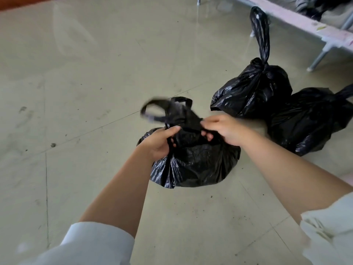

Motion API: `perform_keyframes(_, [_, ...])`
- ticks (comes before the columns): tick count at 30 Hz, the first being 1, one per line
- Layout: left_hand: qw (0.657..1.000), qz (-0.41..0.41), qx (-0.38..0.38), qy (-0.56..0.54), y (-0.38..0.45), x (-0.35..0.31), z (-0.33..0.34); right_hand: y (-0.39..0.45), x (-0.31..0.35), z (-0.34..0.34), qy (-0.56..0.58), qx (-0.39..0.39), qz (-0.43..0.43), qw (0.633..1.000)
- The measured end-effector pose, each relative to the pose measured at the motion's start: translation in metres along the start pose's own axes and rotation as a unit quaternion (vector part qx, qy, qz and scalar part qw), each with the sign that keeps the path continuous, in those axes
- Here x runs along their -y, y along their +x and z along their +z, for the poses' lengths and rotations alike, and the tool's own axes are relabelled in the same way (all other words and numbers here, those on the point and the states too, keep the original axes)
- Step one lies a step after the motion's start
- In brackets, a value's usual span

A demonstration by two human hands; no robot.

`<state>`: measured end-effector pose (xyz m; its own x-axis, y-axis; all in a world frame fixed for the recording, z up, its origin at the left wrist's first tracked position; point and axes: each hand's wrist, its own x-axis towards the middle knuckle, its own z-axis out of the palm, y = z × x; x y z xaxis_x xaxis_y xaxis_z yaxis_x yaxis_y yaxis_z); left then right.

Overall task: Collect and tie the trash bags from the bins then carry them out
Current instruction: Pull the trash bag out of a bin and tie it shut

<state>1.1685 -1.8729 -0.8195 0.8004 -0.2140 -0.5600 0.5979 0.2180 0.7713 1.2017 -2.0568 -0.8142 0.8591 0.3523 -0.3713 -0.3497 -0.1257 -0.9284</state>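
A black trash bag (pixel 198 165) sits on the tiled floor in the middle of the view. My left hand (pixel 162 142) grips its gathered neck on the left. My right hand (pixel 225 129) pinches the plastic on the right. The bag's two handle loops (pixel 164 109) stick up beyond my hands, blurred. Two more black bags stand behind to the right: a tied one (pixel 252 92) with a long loop standing upright, and another (pixel 307 119) touching it at the right edge.
A metal-legged bed frame (pixel 322 52) with pale rails and dark items on it crosses the top right corner. Glossy beige floor tiles (pixel 76 92) spread to the left and front. A reddish-brown strip (pixel 17 1) shows at the top left.
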Motion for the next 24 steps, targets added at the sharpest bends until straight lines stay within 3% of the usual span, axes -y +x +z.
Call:
perform_keyframes(2, [0.998, -0.002, 0.057, 0.041, -0.003, 0.002, -0.004, -0.001, -0.002, 0.003, -0.100, 0.047, 0.025, 0.994])
perform_keyframes(4, [0.989, -0.019, 0.125, 0.080, -0.003, 0.007, -0.009, -0.001, -0.001, 0.003, -0.130, 0.055, 0.034, 0.989])
perform_keyframes(6, [0.988, -0.015, 0.146, 0.053, -0.006, 0.009, -0.005, -0.002, -0.002, 0.001, -0.127, 0.064, 0.068, 0.987])
perform_keyframes(8, [0.995, -0.009, 0.099, -0.024, -0.008, 0.005, 0.003, -0.005, -0.004, 0.000, -0.140, 0.092, 0.102, 0.981])
perform_keyframes(11, [0.999, -0.014, -0.005, -0.042, -0.002, 0.003, 0.009, -0.005, -0.007, -0.001, -0.166, 0.115, 0.141, 0.969])
perform_keyframes(14, [0.998, -0.023, 0.005, -0.063, -0.003, 0.002, 0.015, -0.004, -0.009, -0.002, -0.178, 0.108, 0.161, 0.965])
perform_keyframes(16, [0.998, -0.049, 0.022, -0.014, -0.005, 0.001, 0.016, -0.003, -0.010, -0.004, -0.195, 0.078, 0.155, 0.965])
perform_keyframes(20, [0.978, -0.082, 0.028, 0.190, -0.007, 0.002, 0.018, 0.002, -0.006, -0.007, -0.232, -0.005, 0.095, 0.968])
perform_keyframes(24, [0.963, 0.018, -0.017, 0.267, -0.008, -0.009, 0.025, 0.002, 0.008, -0.012, -0.057, -0.011, 0.052, 0.997])
